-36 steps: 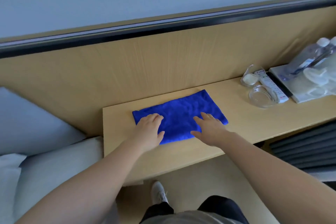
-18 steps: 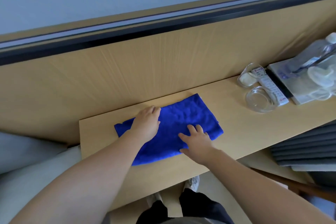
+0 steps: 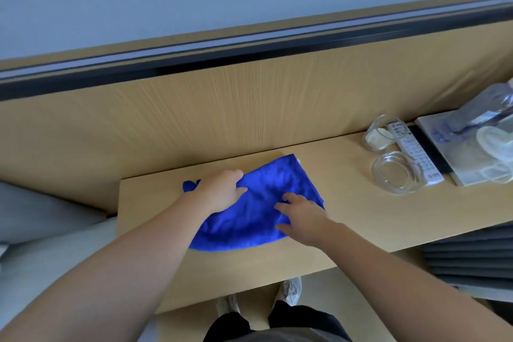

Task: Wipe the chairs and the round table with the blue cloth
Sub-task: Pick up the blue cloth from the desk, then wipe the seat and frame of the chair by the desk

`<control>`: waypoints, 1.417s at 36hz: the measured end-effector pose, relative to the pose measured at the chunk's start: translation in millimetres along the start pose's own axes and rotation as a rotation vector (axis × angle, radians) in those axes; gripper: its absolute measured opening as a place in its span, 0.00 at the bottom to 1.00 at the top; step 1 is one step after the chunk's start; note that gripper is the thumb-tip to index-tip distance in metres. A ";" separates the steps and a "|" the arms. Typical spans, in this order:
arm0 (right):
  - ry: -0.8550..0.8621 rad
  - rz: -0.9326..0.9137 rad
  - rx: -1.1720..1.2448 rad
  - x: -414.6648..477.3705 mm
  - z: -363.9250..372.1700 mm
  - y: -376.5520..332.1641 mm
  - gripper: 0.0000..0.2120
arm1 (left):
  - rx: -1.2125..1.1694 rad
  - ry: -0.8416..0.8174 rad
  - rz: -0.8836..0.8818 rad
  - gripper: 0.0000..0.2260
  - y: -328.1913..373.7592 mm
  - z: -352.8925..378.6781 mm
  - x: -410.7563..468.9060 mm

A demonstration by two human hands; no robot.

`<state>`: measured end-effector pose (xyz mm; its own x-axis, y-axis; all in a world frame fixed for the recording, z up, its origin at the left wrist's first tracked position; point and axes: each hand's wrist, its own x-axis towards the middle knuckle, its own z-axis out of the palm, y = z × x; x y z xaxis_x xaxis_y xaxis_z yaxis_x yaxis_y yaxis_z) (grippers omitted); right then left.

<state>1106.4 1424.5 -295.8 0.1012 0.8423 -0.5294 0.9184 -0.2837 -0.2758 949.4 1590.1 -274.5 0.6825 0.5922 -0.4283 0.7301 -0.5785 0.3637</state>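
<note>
The blue cloth (image 3: 258, 211) lies on a long wooden desk (image 3: 355, 211), toward the desk's left end and near the middle of the view. It is not flat: the top edge is gathered and wrinkled, and one small corner sticks out at 9 o'clock from behind the left wrist.

The left hand (image 3: 219, 193) is on the cloth's upper left part. Its fingers are curled over the gathered edge and the thumb closes against them, so it grips the fabric. The right hand (image 3: 301, 216) lies on the cloth's right side, at about 4 o'clock from the left hand. Its fingers are spread and only a little bent, resting on top of the fabric without closing around it. The two hands are near each other but do not touch.

At 3 o'clock from the cloth, well apart from it, is a round glass ashtray (image 3: 395, 173). A white remote control (image 3: 413, 154) lies just beside it at 1 o'clock, and a clear glass (image 3: 379, 133) with something pale inside is at 12 o'clock from the ashtray. Further to 3 o'clock, a tray (image 3: 435, 133) carries plastic bottles (image 3: 488, 108).

A wooden wall panel (image 3: 222, 119) rises behind the desk. A pale bed (image 3: 55, 244) is at 9 o'clock, and a light shoe (image 3: 291, 290) shows under the desk at 6 o'clock.
</note>
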 end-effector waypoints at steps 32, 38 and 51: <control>0.606 0.606 1.145 -130.3 14.5 -53.5 0.33 | -0.343 0.217 0.602 0.10 98.3 -67.4 -91.8; 0.910 0.690 1.367 -186.5 27.3 -59.6 0.31 | -0.407 0.121 0.685 0.08 127.7 -50.9 -117.3; 1.217 0.758 1.449 -349.9 81.5 -45.9 0.26 | -0.573 -0.109 0.750 0.18 216.0 22.0 -185.0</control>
<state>997.7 1105.5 -163.3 0.9560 0.0377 -0.2910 -0.2764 -0.2179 -0.9360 980.2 1343.3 -134.9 0.9942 0.1059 0.0177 0.0271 -0.4067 0.9132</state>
